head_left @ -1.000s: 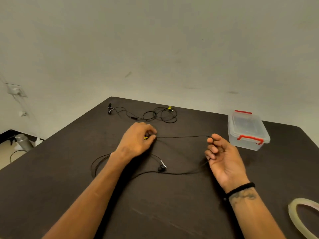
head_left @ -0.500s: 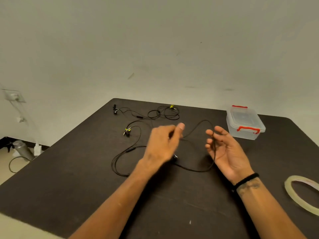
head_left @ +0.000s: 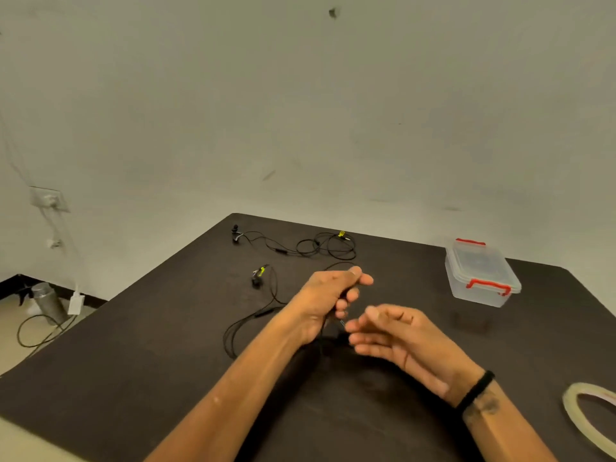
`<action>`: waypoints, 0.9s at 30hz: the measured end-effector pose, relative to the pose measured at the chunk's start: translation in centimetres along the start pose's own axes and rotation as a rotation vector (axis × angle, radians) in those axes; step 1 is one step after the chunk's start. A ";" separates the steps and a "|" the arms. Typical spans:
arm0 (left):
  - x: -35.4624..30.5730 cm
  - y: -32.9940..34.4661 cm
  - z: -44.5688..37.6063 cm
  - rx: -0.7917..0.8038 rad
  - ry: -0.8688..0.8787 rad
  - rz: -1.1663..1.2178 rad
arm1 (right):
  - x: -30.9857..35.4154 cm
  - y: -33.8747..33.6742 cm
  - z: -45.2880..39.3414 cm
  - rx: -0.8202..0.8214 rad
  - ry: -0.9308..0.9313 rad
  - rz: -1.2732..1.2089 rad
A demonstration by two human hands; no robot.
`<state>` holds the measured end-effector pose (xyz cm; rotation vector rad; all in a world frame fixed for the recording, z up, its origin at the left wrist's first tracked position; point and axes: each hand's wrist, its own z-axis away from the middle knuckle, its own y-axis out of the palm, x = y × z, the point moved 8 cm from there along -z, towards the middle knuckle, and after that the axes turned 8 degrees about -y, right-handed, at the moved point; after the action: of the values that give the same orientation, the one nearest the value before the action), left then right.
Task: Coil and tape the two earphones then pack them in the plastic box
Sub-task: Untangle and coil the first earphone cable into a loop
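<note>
Holding the cord of the near earphone, the left hand has its fingers curled round it over the middle of the table, and the right hand is blurred, fingers mostly straight, with no clear grip. No coil is finished and nothing is taped. The other earphone lies loose by the far edge, the box is closed by the right edge, and the tape waits at the near right corner.

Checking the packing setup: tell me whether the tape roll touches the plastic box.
Apart. The head view shows the tape roll at the table's near right edge and the plastic box farther back, with bare dark table between them.
</note>
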<state>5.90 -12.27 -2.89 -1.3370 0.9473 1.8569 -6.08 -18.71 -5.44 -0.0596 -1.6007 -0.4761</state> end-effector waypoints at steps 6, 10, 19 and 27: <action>2.3 7.3 5.2 0.757 -0.109 -0.660 | 1.4 -2.2 -0.1 -0.170 -0.068 -0.206; 2.8 5.7 5.8 0.834 -0.169 -0.846 | 2.2 -2.4 -0.1 -0.201 -0.161 -0.253; -5.0 -11.2 3.2 -0.873 0.262 -0.751 | 4.9 -3.4 1.2 -0.547 -0.662 1.181; -6.5 -14.1 6.8 -1.292 0.438 -0.653 | 4.6 -1.7 1.4 -0.478 -0.687 1.054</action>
<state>16.01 0.28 2.32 -2.4290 -0.7156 1.5867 -8.35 -20.90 -1.43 -1.4779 -1.7979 0.0337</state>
